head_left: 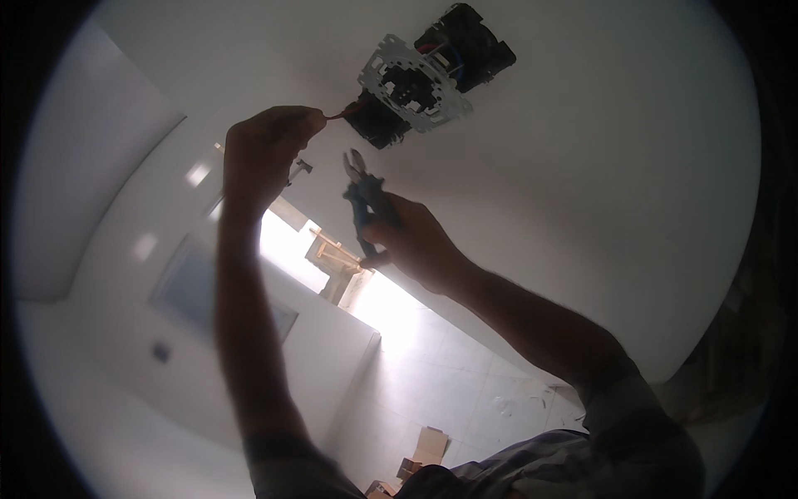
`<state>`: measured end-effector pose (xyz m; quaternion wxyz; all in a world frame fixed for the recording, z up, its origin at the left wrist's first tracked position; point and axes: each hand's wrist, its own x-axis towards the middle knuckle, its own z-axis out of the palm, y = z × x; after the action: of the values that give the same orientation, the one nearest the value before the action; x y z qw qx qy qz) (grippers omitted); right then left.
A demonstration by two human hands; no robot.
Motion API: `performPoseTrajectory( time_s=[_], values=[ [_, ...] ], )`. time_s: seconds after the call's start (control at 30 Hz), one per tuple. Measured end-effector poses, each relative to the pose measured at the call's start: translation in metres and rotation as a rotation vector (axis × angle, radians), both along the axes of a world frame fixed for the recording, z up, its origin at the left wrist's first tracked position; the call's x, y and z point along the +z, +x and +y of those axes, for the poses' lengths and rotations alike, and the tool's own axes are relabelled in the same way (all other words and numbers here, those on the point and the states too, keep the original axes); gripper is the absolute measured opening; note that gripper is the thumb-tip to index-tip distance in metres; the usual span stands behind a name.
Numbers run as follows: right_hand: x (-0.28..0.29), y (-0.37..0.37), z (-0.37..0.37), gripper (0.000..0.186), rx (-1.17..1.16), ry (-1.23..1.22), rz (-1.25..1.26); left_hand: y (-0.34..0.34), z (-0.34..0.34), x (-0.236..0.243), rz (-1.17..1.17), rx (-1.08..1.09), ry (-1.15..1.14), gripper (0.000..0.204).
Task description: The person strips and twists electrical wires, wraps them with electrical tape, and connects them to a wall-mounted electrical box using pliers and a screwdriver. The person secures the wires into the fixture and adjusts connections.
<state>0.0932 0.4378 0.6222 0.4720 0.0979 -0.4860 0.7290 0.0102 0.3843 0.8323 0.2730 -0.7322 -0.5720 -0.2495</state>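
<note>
A pale metal mounting frame (449, 106) with a dark socket-like middle sits on the wall, between a black electrical box (486, 54) at its upper right and another black box (376, 121) at its lower left. From the lower-left box a thin red wire (337, 115) sticks out. My left hand (262, 150) pinches the end of that wire between thumb and fingertips. Lower and to the right, my right hand (416, 237) grips a pair of pliers (363, 198) by the dark handles. Their metal jaws point up, slightly parted, just below the lower-left box and touching nothing.
The white wall (582, 183) spreads behind both hands. A small metallic piece (299, 170) shows beside my left wrist; its kind is unclear. A bright opening (291, 245) lies beyond my arms. Cardboard boxes (431, 447) stand on the tiled floor (449, 374) below.
</note>
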Motion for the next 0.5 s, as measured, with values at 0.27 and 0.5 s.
performPoseTrajectory(
  time_s=[0.27,0.5],
  values=[
    [0.034,0.001,0.007,0.029,-0.065,0.056,-0.004,-0.009,-0.005,0.0,0.179,0.004,0.037,0.023],
    [0.032,-0.008,0.018,0.027,-0.138,0.11,0.054,-0.003,-0.006,-0.004,0.178,-0.004,0.05,0.022]
  ],
)
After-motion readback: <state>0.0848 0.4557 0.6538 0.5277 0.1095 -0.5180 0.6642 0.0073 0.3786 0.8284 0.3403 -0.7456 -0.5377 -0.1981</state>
